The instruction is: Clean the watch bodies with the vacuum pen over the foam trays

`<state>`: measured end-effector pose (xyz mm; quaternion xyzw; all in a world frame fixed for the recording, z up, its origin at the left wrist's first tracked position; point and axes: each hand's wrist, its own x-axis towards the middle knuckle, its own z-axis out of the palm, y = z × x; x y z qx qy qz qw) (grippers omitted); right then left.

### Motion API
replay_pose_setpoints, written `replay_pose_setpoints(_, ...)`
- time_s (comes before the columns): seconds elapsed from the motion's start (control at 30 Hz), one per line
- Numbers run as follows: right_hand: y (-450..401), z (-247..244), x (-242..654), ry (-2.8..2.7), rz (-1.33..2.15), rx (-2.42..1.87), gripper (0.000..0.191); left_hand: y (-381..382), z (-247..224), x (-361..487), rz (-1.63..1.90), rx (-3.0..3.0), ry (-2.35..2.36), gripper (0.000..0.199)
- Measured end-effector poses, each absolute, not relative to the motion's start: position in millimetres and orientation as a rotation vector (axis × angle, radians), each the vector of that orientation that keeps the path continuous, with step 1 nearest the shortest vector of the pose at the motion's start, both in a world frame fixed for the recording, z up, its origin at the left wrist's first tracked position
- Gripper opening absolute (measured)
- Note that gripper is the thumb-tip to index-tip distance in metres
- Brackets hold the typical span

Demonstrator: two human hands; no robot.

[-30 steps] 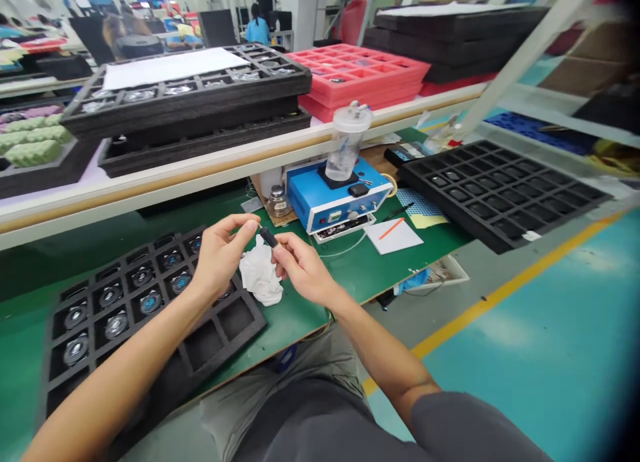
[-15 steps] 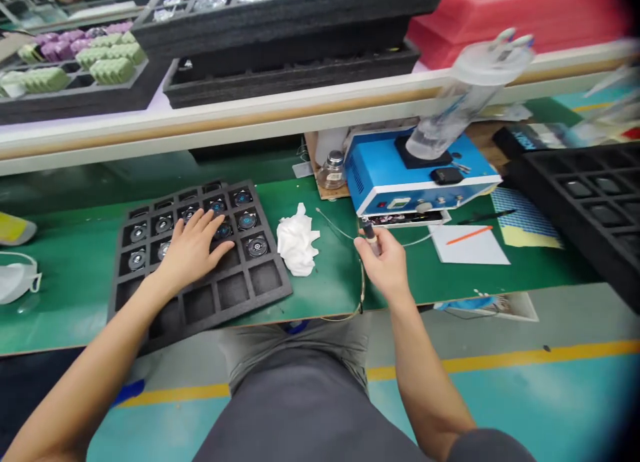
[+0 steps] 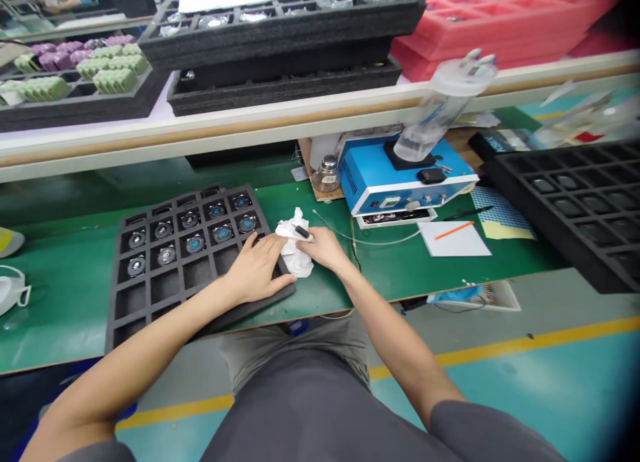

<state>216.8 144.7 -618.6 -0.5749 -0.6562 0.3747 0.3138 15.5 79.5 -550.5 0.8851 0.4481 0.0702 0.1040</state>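
Note:
My left hand [image 3: 257, 269] lies with spread fingers over the right edge of a black foam tray [image 3: 165, 285], whose compartments hold several round dark parts [image 3: 195, 243]. Its fingertips reach the crumpled white tissue [image 3: 299, 259]. My right hand [image 3: 323, 247] is closed on a small black-tipped tool [image 3: 303, 232], which lies against the upper part of the tissue. Under my left hand, part of the tray is hidden.
Behind the tissue stand a glass bottle [image 3: 327, 174] and a blue box-shaped device [image 3: 400, 175] with a clear cylinder [image 3: 430, 115] on top. White paper with an orange stick [image 3: 454, 230] lies right. Another black tray [image 3: 590, 209] overhangs the right side.
My left hand has moved right, from the middle of the tray to its right edge. My right hand has moved left with the tool, from beside the blue device to the tissue.

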Motion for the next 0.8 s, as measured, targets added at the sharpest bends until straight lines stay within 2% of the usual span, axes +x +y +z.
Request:
replay_pose_setpoints(0.13, 153, -614, 232, -1.635, 1.001, -1.482, 0.02, 78, -552, -1, 0.191, 2.599, 1.33, 0.083)
replay_pose_setpoints(0.23, 149, -605, 250, -1.569, 1.034, -1.441, 0.029, 80, -544, 4, 0.172, 2.536, 1.372, 0.092)
replay_pose_setpoints(0.37, 133, -597, 266, -1.365, 1.201, -1.392, 0.04, 96, -539, 40, 0.143, 2.518, 1.395, 0.1)
replay_pose_setpoints(0.47, 119, -596, 278, -1.183, 1.173, -1.398, 0.043, 124, -549, 72, -0.034, 2.393, 1.471, 0.108)
replay_pose_setpoints(0.5, 114, -596, 283, -1.148, 1.138, -1.409, 0.043, 135, -553, 80, -0.064, 2.349, 1.478, 0.103)
replay_pose_setpoints(0.53, 110, -596, 290, -1.125, 1.103, -1.422, 0.043, 144, -558, 85, -0.076, 2.307, 1.476, 0.09)
replay_pose_setpoints(0.63, 97, -594, 314, -1.106, 1.015, -1.458, 0.042, 168, -564, 87, 0.009, 2.216, 1.449, 0.031)
replay_pose_setpoints(0.67, 93, -594, 323, -1.104, 0.991, -1.47, 0.042, 174, -563, 84, 0.075, 2.192, 1.442, 0.017)
replay_pose_setpoints(0.73, 87, -592, 339, -1.083, 0.944, -1.497, 0.04, 185, -555, 75, 0.245, 2.132, 1.423, 0.006)
replay_pose_setpoints(0.8, 83, -591, 353, -1.049, 0.902, -1.514, 0.04, 193, -544, 66, 0.415, 2.035, 1.39, 0.013)
